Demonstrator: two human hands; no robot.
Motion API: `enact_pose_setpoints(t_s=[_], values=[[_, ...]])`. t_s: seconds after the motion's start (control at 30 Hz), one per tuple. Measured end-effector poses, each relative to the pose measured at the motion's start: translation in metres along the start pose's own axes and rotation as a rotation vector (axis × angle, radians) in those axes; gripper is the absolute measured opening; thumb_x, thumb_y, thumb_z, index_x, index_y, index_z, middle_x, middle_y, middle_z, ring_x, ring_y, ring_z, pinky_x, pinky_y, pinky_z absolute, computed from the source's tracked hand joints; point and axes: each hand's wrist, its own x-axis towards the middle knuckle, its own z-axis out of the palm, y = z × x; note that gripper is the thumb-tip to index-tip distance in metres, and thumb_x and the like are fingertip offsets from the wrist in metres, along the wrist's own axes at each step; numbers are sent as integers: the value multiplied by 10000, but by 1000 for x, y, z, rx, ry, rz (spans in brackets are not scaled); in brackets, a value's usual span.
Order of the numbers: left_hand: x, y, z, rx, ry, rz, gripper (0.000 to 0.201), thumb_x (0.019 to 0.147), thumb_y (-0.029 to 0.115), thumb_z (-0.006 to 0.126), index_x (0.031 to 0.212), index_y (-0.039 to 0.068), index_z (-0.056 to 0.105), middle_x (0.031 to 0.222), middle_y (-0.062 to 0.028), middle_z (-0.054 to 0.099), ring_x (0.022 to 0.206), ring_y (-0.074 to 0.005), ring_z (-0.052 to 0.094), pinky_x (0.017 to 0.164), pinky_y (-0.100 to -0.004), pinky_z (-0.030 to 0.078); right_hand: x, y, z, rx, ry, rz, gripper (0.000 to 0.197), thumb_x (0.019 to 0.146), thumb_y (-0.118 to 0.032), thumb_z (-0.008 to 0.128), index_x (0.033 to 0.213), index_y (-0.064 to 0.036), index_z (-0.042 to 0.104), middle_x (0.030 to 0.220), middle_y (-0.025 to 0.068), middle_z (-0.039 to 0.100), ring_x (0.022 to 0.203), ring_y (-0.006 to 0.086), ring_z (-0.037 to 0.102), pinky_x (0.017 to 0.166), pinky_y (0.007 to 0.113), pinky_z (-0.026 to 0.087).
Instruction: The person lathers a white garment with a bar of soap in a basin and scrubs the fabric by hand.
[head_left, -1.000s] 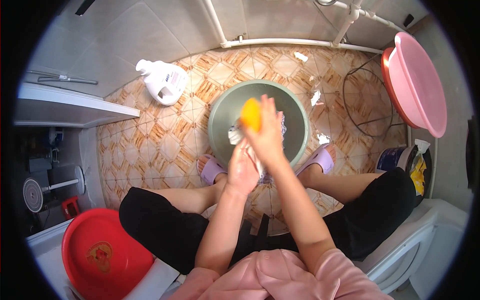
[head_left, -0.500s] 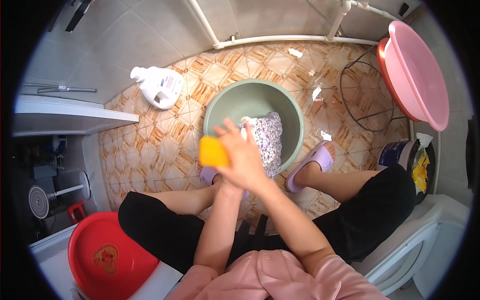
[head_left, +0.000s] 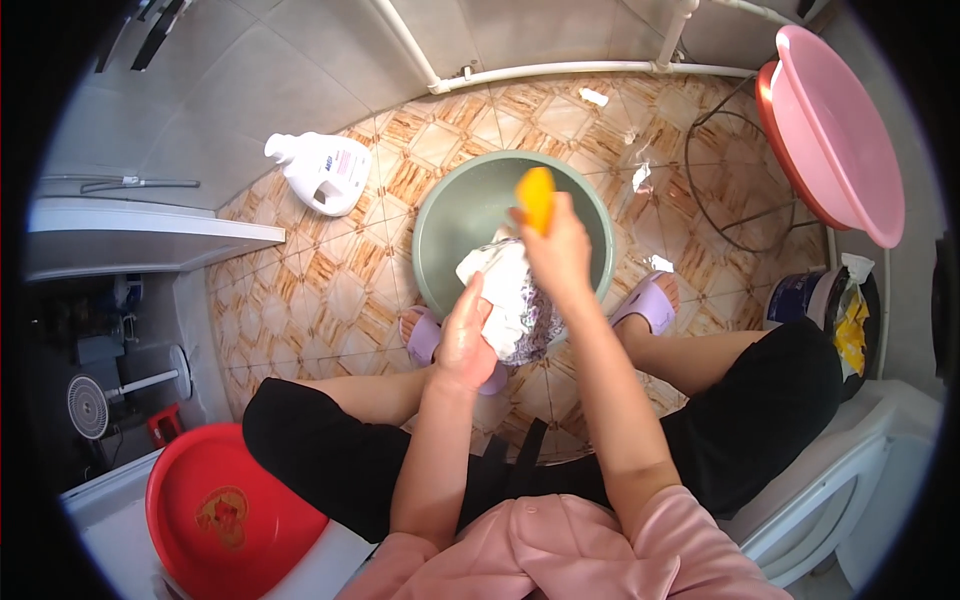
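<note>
Past a person's pink shirt (head_left: 540, 545) and black trousers (head_left: 330, 450), the left hand (head_left: 464, 338) holds a white, purple-flowered cloth (head_left: 512, 300), its fingers partly hidden. Just beyond, the right hand (head_left: 562, 250) grasps a yellow block (head_left: 537, 198) above a green basin (head_left: 455, 205). The cloth covers part of that basin's near rim, between lilac slippers (head_left: 651, 303). Farther off, a white jug (head_left: 338, 165) stands left; a pink basin (head_left: 840, 130) rests on edge, right.

The left forearm (head_left: 437, 430) and right forearm (head_left: 622, 390) are slanting up from the lower edge; the left hand (head_left: 466, 338) is angling upward near the frame's centre, the right hand (head_left: 562, 258) gripping slightly higher, rightward.
</note>
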Motion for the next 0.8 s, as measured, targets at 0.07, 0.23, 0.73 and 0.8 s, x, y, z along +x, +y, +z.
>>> enact_pose_setpoints(t_s=[0.07,0.23,0.73,0.8], values=[[-3,11,16,-10,-21,10,497,950,315,408,1300,-37,378,1279,-124,487,1175,-222,469,998,-360,358,9,28,-12,118,70,-142,365,771,-309,667,842,2,490,676,115,587,636,271,577,595,348,443],[3,20,-13,60,-82,51,476,933,277,459,1272,-53,402,1259,-136,498,1152,-225,488,990,-355,367,3,45,-24,419,-457,-235,241,743,-61,698,776,-52,460,691,-6,505,654,87,467,594,237,383],[13,18,-24,-282,5,200,419,886,120,518,1257,-40,406,1200,-153,527,1124,-276,501,976,-414,386,-22,16,-17,349,-586,-237,202,737,-68,675,794,-49,482,681,-5,459,660,102,424,605,253,380],[13,17,-22,-105,-5,281,405,871,73,511,1251,-31,416,1196,-141,531,1111,-268,512,970,-394,396,-24,7,-14,329,-495,-212,181,771,-136,648,818,-41,501,649,34,495,636,170,482,602,294,403]])
